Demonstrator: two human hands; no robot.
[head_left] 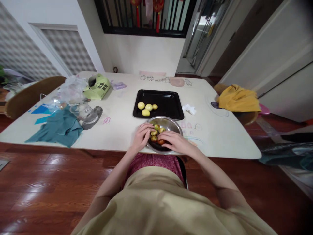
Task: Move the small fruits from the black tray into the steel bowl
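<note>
Head view: nearest, on the body side of both hands, is a tan shirt (156, 199). The left hand (143, 134) arches over the left side of a metal bowl (168, 123), its bent fingers reaching in beside several round, mottled yellow-and-brown pieces (154, 133). The right hand (174, 140) comes over the opposite side, fingers curved down onto a reddish-brown piece (161, 142); whether either hand is closed around anything I cannot tell. The pieces lie in the bowl between the two hands, and the bowl stands at the near edge of a white counter (114, 133).

Well to the left of the left hand, a teal cloth (58, 127) is spread out, with a clear pitcher (85, 114) by it. Just beyond the hands is a black tray (168, 101), with four pale yellow round pieces (148, 107) on its left part. A crumpled white tissue (189, 109) lies beyond the right hand, beside the tray. Farther off, past the left hand, are a green box (99, 89) and clear plastic (73, 88); far beyond the right hand, a yellow cloth (239, 98) drapes a chair.
</note>
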